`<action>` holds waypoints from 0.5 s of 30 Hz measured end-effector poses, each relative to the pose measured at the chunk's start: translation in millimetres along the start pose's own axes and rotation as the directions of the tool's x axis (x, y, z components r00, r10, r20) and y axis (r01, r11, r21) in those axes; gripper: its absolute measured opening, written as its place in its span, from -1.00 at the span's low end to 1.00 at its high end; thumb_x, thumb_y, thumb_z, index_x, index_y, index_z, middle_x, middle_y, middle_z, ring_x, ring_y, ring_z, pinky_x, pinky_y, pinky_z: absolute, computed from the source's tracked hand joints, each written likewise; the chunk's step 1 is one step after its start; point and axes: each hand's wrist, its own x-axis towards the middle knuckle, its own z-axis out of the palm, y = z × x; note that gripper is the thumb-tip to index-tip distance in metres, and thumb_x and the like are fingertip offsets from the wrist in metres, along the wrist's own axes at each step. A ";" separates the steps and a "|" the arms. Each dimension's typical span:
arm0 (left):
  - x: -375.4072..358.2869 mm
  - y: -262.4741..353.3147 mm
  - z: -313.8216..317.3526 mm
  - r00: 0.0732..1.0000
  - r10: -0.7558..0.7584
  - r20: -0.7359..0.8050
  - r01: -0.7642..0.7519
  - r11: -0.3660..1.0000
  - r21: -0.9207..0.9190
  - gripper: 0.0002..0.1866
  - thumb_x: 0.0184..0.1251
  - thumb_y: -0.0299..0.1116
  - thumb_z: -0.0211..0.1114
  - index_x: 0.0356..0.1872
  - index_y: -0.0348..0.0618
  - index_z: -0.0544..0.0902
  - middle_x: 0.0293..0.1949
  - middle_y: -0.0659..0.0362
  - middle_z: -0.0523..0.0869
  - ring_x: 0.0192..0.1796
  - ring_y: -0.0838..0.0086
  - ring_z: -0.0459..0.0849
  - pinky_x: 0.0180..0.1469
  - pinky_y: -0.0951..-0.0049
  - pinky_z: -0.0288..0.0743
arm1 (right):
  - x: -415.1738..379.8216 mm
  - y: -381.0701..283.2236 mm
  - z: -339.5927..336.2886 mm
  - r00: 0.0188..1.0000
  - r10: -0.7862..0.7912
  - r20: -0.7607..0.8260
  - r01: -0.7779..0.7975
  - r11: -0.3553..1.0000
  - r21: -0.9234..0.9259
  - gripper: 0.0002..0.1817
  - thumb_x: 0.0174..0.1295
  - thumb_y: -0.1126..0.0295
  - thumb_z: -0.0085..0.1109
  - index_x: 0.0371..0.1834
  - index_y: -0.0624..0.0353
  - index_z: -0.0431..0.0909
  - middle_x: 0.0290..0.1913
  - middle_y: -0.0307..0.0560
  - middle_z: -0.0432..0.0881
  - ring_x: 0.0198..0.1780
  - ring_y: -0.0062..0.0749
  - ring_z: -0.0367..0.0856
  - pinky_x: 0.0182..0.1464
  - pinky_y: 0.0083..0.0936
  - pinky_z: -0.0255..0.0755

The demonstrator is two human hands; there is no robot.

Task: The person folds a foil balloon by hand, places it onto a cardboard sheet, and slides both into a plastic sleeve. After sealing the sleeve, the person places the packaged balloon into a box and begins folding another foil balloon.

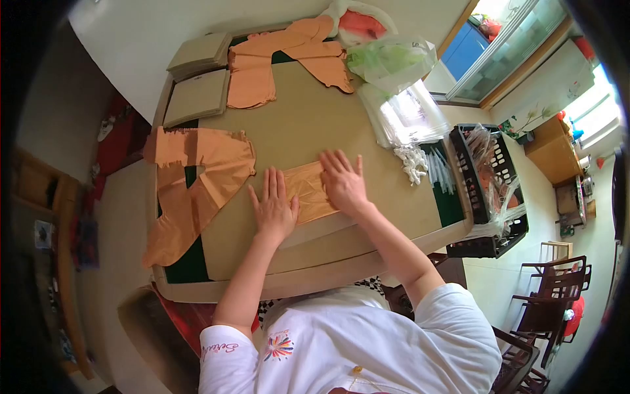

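A folded piece of thin peach fabric [306,192] lies flat before me on the table's tan board. My left hand [275,213] rests palm down at its left edge, fingers stretched out. Across its right part lies my right hand [344,184], flat with the fingers spread, hiding that side. A pale strip [323,230] shows along the near edge of the fabric. To the left, a peach legged garment [213,161] is laid out loosely, partly over the table's edge. More peach garments [252,79] are spread at the far side.
Two stacks of tan cards [197,98] sit at the far left. At the right are clear plastic bags [410,115], a green-tinted bag [394,62], small white pieces [412,163] and clear strips [440,171]. A black crate [469,174] holding plastic stands beyond the right edge.
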 end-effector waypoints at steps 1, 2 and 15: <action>0.6 -0.1 -0.3 1.000 -0.002 0.002 0.002 1.000 0.000 -0.24 0.43 -0.03 -0.03 0.49 -0.27 0.00 0.54 -0.01 -0.03 0.59 0.24 -0.11 0.50 -0.21 -0.33 | 0.2 9.7 -3.4 0.999 0.034 -0.004 -0.034 0.999 -0.012 -0.48 0.43 0.18 -0.14 0.43 0.04 0.26 0.49 -0.18 0.20 0.54 -0.24 0.04 0.48 0.23 -0.27; 0.7 -0.3 -0.6 1.000 -0.004 0.006 0.004 1.000 -0.001 -0.24 0.43 -0.03 -0.03 0.50 -0.27 0.00 0.54 -0.01 -0.03 0.59 0.24 -0.12 0.49 -0.21 -0.33 | -0.3 18.2 -6.8 0.998 0.070 -0.007 -0.070 0.997 -0.024 -0.47 0.43 0.17 -0.14 0.44 0.04 0.24 0.49 -0.18 0.21 0.53 -0.23 0.05 0.48 0.24 -0.27; 0.0 1.5 -4.7 0.999 -0.006 0.043 0.003 0.998 0.067 -0.25 0.43 -0.02 -0.08 0.49 -0.29 0.02 0.54 0.00 -0.01 0.59 0.25 -0.11 0.49 -0.21 -0.30 | -28.5 -61.5 -8.6 0.975 -0.212 -0.071 0.221 0.964 0.146 -0.41 0.37 0.16 -0.01 0.40 0.21 0.26 0.48 0.00 0.21 0.54 -0.18 0.05 0.51 0.06 -0.22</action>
